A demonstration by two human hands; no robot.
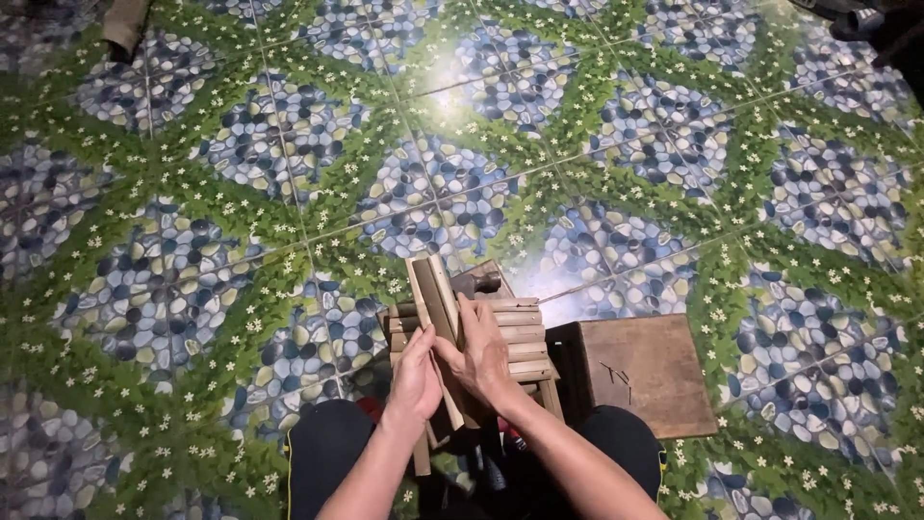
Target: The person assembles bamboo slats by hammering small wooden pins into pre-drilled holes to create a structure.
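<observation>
Two hands gripped a pair of flat wooden slats (435, 300) held upright over a small bamboo-slat frame (515, 337). Left hand (416, 380) and right hand (481, 356) had fingers closed around the slats. Beside them a dark wooden board (654, 371) lay on the pebble-patterned floor (192, 193).

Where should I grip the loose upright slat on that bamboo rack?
Grip the slat by its free upper end, coming from above. It sticks up clear of the bamboo rack, while its lower part is already covered by the left hand and right hand, so probably only the top is free.
</observation>
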